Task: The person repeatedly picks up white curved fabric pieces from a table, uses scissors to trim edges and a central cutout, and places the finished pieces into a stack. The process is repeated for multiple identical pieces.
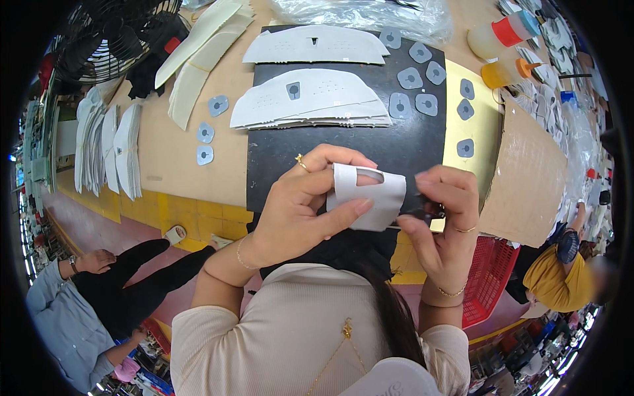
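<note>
My left hand [290, 211] is closed round a light grey-white sheet piece [376, 210], bent into a curve, with an oval slot near its upper edge. The thumb presses on its front, and the fingers reach behind and through it. Just to the right, my right hand [452, 204] grips a small dark tool [416, 206] between thumb and fingers, close to the piece's right edge; its exact kind is hidden. Both hands are above the near part of a black mat [281, 152]. Ahead lie a stack of white curved panels [264, 99] and another white panel [281, 45].
Several grey patches [410, 78] lie on the mat, others on a yellow sheet [456, 170] and at left. Glue bottles [505, 72] are at far right, above cardboard [528, 175]. A fan [115, 33] is far left, beyond bundled panels [127, 148]. A red basket [485, 280] sits below right.
</note>
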The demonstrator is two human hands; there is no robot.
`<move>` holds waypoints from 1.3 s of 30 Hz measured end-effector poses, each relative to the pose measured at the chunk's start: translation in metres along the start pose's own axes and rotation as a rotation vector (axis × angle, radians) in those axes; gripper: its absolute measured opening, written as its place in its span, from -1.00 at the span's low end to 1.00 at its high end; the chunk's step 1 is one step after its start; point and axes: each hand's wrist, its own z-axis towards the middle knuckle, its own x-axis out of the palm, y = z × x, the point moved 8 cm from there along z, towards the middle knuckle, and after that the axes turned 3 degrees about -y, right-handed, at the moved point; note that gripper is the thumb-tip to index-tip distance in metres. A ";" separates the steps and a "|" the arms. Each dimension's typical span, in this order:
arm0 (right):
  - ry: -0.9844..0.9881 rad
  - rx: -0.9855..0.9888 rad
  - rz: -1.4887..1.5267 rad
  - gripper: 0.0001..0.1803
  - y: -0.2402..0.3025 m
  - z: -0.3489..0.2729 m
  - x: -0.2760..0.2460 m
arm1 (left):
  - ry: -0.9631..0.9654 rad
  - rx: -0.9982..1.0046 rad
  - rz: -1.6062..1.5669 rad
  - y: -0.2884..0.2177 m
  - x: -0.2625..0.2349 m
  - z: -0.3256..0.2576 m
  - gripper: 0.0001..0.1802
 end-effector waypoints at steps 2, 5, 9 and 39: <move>0.021 -0.047 -0.065 -0.48 0.009 0.007 0.004 | 0.026 -0.025 0.028 0.000 -0.001 -0.001 -0.76; 0.061 -0.084 -0.098 -0.54 0.014 0.014 0.006 | 0.078 -0.045 0.104 -0.001 -0.001 -0.001 -0.77; 0.137 -0.021 -0.131 -0.57 0.017 0.022 0.007 | 0.118 -0.078 0.125 -0.005 0.000 -0.003 -0.80; 0.122 -0.035 0.061 -0.68 0.013 0.023 0.001 | 0.202 0.029 0.134 -0.011 0.007 -0.002 -0.84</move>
